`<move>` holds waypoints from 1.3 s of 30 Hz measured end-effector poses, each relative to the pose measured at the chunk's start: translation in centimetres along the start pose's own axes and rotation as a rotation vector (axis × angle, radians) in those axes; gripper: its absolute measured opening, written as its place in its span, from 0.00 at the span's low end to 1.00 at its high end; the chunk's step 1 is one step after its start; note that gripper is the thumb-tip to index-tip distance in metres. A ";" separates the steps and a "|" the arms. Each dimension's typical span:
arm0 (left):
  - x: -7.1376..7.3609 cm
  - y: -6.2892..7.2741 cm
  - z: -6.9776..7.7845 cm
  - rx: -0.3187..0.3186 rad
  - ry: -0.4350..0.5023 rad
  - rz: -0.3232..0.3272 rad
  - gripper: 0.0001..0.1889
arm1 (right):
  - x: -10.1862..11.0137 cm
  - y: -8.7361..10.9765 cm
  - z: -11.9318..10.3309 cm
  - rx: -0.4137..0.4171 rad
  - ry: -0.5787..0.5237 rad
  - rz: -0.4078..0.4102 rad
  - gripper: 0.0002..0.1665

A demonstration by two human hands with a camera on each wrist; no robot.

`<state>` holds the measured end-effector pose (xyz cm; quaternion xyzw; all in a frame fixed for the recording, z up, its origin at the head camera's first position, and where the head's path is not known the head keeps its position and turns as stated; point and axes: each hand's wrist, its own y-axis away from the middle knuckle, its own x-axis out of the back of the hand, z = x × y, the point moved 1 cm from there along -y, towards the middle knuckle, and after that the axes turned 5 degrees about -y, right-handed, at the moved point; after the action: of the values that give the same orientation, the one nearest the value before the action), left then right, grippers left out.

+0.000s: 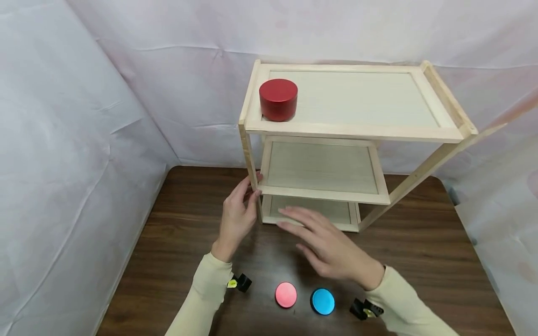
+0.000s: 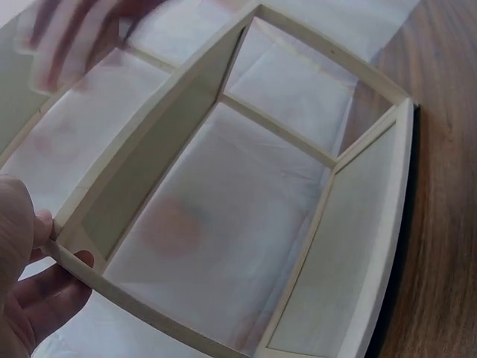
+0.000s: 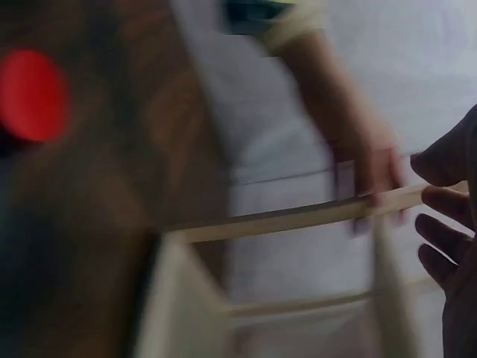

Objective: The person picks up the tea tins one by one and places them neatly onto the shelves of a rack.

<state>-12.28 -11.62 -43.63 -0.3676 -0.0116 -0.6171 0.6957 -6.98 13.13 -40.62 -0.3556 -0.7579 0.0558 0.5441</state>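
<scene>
A three-tier pale wooden shelf rack (image 1: 321, 191) stands on the table. My left hand (image 1: 238, 215) grips its left front post at the middle tier; in the left wrist view, the thumb and fingers (image 2: 56, 294) lie on either side of the wood. My right hand (image 1: 323, 242) hovers in front of the lower tiers with fingers spread, holding nothing. In the right wrist view, the right hand's fingers (image 3: 443, 235) appear near the post, apparently not gripping it. On the top tier, at the left, sits a red round tin (image 1: 278, 100).
A pink round tin (image 1: 286, 295) and a blue round tin (image 1: 323, 301) lie near the front of the dark wooden table (image 1: 168, 252). White cloth (image 1: 189, 93) hangs behind the rack and at both sides.
</scene>
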 end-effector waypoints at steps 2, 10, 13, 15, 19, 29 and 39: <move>0.0 0.1 0.0 0.005 0.003 0.000 0.23 | -1.7 2.1 0.4 -0.083 -0.037 -0.041 0.29; -0.1 0.0 0.0 0.001 0.004 0.008 0.22 | -6.5 10.2 1.6 -0.381 -0.106 -0.092 0.39; -0.1 0.1 0.1 0.000 0.003 0.011 0.22 | -7.3 11.9 1.3 -0.403 -0.105 -0.071 0.40; -0.1 0.1 0.1 0.000 0.003 0.011 0.22 | -7.6 12.6 1.0 -0.411 -0.121 -0.060 0.41; 0.0 0.1 0.2 0.007 0.009 0.007 0.22 | -8.1 13.7 0.0 -0.413 -0.135 -0.055 0.41; 0.0 0.0 0.1 0.020 0.017 -0.001 0.22 | -9.2 15.9 -1.6 -0.384 -0.117 -0.126 0.43; -0.1 0.0 0.2 0.012 0.016 0.002 0.22 | -10.5 17.4 -2.2 -0.336 -0.108 -0.134 0.48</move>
<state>-12.19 -11.47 -43.54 -0.3584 -0.0096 -0.6191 0.6987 4.89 19.00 -56.18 -0.3865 -0.8066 -0.0891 0.4382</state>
